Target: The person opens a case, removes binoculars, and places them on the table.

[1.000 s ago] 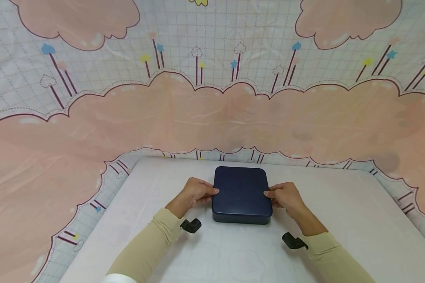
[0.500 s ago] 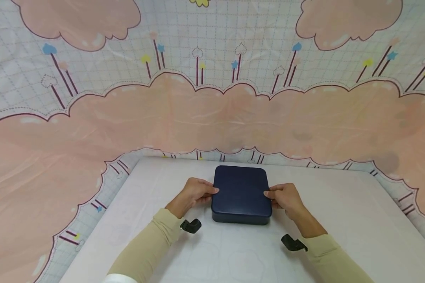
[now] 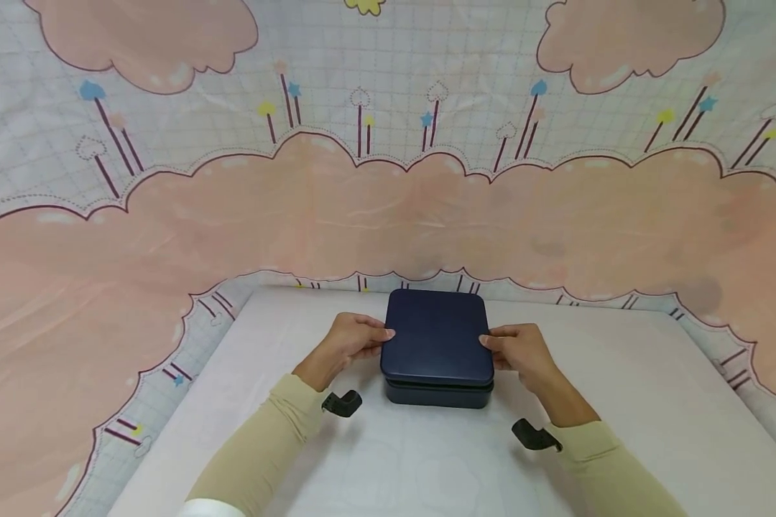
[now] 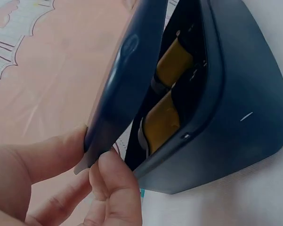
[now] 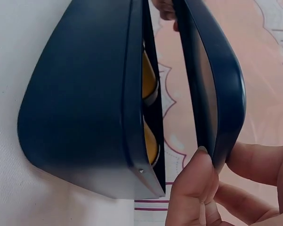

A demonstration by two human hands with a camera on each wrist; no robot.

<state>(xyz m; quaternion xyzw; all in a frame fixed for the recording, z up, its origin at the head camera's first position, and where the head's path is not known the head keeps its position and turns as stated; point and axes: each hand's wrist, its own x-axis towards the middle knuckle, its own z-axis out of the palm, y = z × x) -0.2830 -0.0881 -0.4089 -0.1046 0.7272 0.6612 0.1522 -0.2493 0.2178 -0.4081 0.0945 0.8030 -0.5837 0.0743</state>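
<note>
A dark blue box lid [image 3: 436, 334] is raised off its matching box base [image 3: 438, 395], which stands on the white table. My left hand [image 3: 349, 341] pinches the lid's left edge between thumb and fingers. At the opposite edge, my right hand [image 3: 520, 352] holds it the same way. Through the gap in the left wrist view, two yellow-gold items [image 4: 162, 122] show inside the dark interior; their kind is partly hidden by the base wall. In the right wrist view the lid [image 5: 230, 89] is apart from the base [image 5: 80, 99].
The white tabletop [image 3: 621, 373] surrounds the box on all sides. Behind and beside it hangs a pink patterned cloth [image 3: 388, 222] with clouds and candle-like shapes. Black camera mounts [image 3: 343, 403] sit on both wrists.
Earlier the lid sat down on the base. Now both hands have raised it, and a dark gap shows between lid and base at the front.
</note>
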